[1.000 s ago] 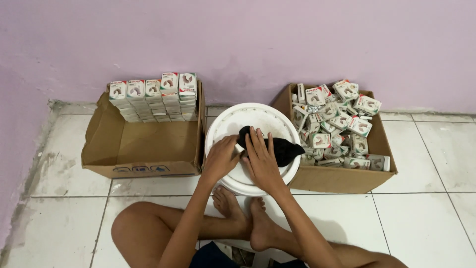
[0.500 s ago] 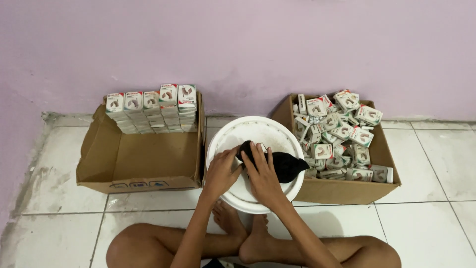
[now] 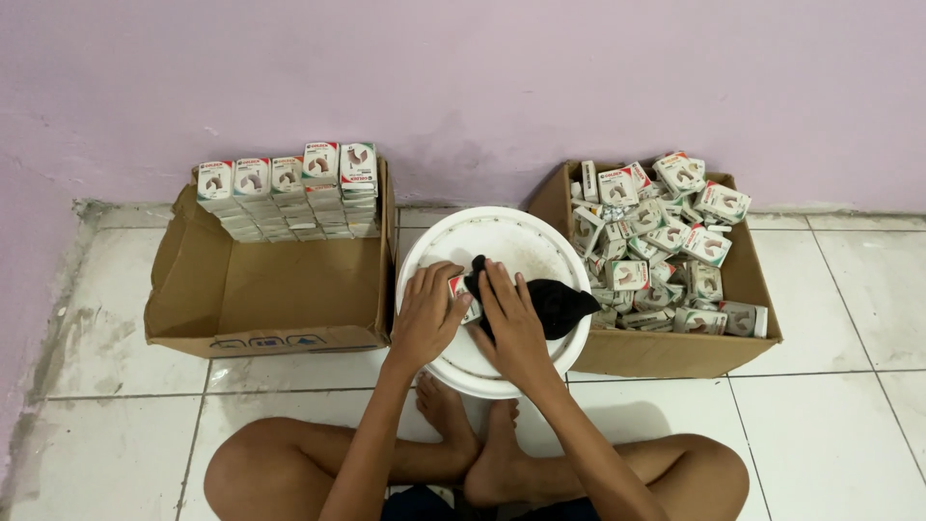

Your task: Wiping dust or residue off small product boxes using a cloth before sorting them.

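Note:
I sit cross-legged on the floor in front of a white round lid (image 3: 502,241) on a bucket. My left hand (image 3: 427,316) grips a small white and red box (image 3: 463,299) on the lid. My right hand (image 3: 511,323) presses a black cloth (image 3: 555,304) against that box. The cloth trails off to the right, over the lid's rim.
A cardboard carton (image 3: 270,289) on the left holds neat stacked rows of small boxes (image 3: 289,193) along its back wall. A second carton (image 3: 675,352) on the right is heaped with several loose small boxes (image 3: 666,241). Behind stands a lilac wall; the floor is white tile.
The small box has come into sight under my left fingers. Both hands stay on the lid, shifting slightly with the cloth. The camera view wobbled.

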